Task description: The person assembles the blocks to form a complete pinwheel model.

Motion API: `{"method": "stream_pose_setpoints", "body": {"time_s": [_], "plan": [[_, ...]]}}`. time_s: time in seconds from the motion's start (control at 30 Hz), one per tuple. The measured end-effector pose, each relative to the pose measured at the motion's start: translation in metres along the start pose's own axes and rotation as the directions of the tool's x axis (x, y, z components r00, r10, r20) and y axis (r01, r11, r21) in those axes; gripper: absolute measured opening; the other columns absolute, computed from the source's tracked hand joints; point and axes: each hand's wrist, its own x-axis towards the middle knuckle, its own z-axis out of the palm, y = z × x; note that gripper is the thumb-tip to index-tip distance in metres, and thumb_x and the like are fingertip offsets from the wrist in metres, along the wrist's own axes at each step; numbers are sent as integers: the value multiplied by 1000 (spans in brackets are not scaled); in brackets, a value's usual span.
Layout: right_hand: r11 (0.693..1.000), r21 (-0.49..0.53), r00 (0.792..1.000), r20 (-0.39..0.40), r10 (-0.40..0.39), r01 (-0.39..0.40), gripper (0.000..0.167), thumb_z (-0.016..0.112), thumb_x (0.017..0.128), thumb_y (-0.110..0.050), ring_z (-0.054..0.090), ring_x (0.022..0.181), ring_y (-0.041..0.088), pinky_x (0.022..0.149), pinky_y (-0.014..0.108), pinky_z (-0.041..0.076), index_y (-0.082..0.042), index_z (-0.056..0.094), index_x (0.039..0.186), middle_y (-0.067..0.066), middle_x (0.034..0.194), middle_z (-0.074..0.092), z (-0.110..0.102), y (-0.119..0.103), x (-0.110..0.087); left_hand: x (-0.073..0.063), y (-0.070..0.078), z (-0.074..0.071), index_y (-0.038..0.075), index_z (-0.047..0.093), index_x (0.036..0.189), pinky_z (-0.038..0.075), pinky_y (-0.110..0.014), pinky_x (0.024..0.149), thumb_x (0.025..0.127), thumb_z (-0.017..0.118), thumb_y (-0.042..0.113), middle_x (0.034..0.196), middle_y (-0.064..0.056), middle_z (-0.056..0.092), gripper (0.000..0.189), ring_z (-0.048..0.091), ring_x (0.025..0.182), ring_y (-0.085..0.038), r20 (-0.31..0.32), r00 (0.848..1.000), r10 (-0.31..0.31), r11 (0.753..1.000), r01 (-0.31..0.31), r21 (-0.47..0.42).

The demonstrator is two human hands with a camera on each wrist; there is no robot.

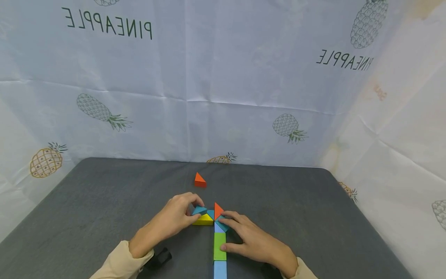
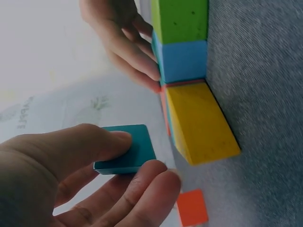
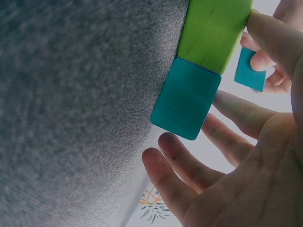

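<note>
My left hand (image 1: 182, 211) pinches a teal triangular block (image 2: 132, 150) between thumb and fingers, just above and left of a yellow triangular block (image 1: 203, 221). In the left wrist view the held block is apart from the others. The yellow block meets a teal triangle (image 1: 211, 213), an orange triangle (image 1: 217, 210) and a light-blue block (image 1: 217, 228) at the top of a column. My right hand (image 1: 252, 239) lies along the column's right side with its fingers extended. Its thumb touches the green block (image 1: 218, 248), and its fingertips are at another teal triangle (image 3: 186, 98) and the orange one.
A loose orange triangular block (image 1: 200, 181) lies farther back on the dark grey table (image 1: 296, 201). Below the green block, a blue block (image 1: 220, 269) continues the column towards the front. A pineapple-print curtain (image 1: 223, 77) hangs behind the table.
</note>
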Motion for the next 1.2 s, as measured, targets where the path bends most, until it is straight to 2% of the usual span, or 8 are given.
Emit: {"method": "stream_pose_setpoints", "body": {"time_s": [0.17, 0.43, 0.67, 1.0, 1.2], "plan": [[1000, 0, 1000, -5, -4, 4, 70, 54, 93, -63, 39, 141, 26, 107, 54, 41, -26, 41, 151, -2, 158, 33, 1, 0, 0, -2, 5, 0, 12, 66, 95, 46, -20, 56, 84, 75, 3, 92, 0, 64, 16, 50, 61, -2, 53, 998, 18, 1000, -17, -14], [1000, 1, 1000, -5, -10, 10, 70, 53, 93, -63, 39, 141, 27, 107, 55, 41, -26, 40, 151, -1, 158, 33, 1, 1, 0, -5, 10, -1, 14, 65, 95, 44, -22, 59, 85, 76, 6, 94, 3, 64, 17, 50, 67, -4, 114, 993, 33, 999, -31, -11], [1000, 4, 1000, 2, -4, 4, 70, 53, 93, -63, 38, 141, 28, 106, 55, 41, -26, 40, 151, -1, 158, 32, 0, 1, 0, -4, 11, 1, 14, 66, 95, 45, -22, 61, 83, 77, 5, 91, 4, 62, 18, 49, 63, -3, 189, 981, 45, 999, -43, -11], [1000, 0, 1000, -6, -13, 13, 69, 53, 94, -63, 39, 141, 27, 106, 54, 41, -27, 40, 151, -1, 158, 33, 0, 0, -1, -4, 7, 4, 13, 68, 95, 48, -18, 63, 82, 79, 5, 90, 7, 64, 19, 53, 66, 1, 299, 948, 112, 994, -109, -27], [1000, -1, 1000, -15, -28, 28, 68, 55, 94, -60, 40, 140, 27, 106, 53, 42, -24, 41, 151, -1, 157, 34, 1, 0, -1, -4, 5, 6, 15, 68, 94, 49, -18, 64, 82, 79, 5, 91, 10, 65, 19, 53, 68, 1, 370, 923, 103, 995, -90, -53]]}}
